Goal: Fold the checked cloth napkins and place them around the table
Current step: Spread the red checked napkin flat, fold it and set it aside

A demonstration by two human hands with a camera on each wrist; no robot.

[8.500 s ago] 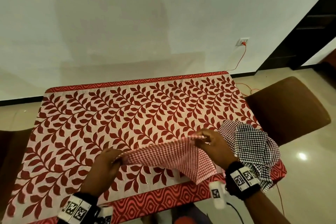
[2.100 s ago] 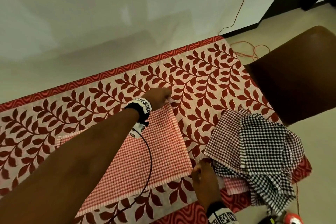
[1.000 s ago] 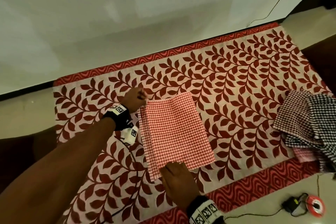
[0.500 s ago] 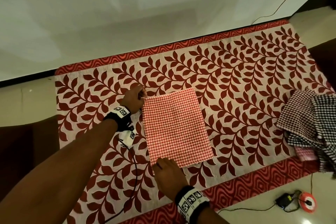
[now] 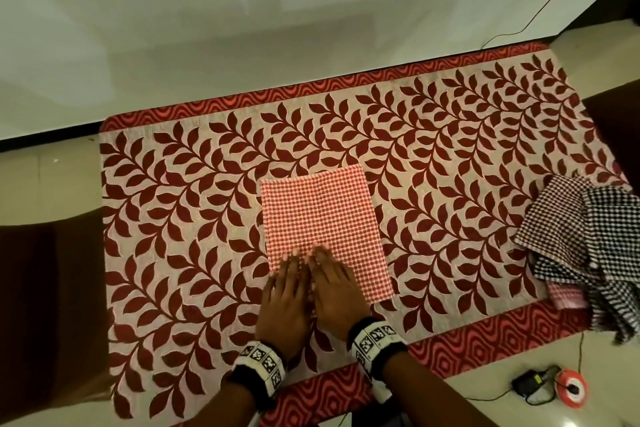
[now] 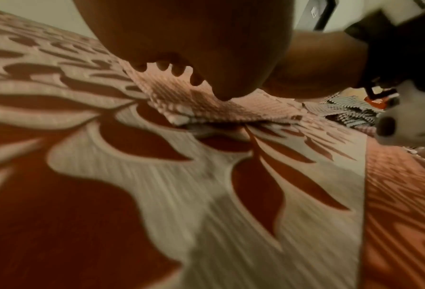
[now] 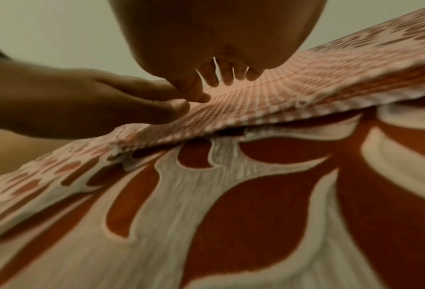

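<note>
A red-and-white checked napkin (image 5: pixel 322 218), folded to a rectangle, lies flat in the middle of the table. Both hands rest side by side on its near left corner. My left hand (image 5: pixel 287 291) lies palm down with straight fingers (image 6: pixel 176 70) on the cloth (image 6: pixel 206 101). My right hand (image 5: pixel 334 284) lies flat beside it, fingers (image 7: pixel 227 76) spread on the napkin (image 7: pixel 268 97). A heap of unfolded checked napkins (image 5: pixel 588 239), dark red, black and pink, sits at the table's right edge.
The table wears a red leaf-patterned cloth (image 5: pixel 194 218) with a wavy red border. Brown chairs stand at the left end (image 5: pixel 48 281) and right end (image 5: pixel 616 135). A charger and red reel (image 5: pixel 568 392) lie on the floor at the near right.
My left hand let go of the napkin's far left corner and came back next to my right hand. Both now lie flat on the near edge.
</note>
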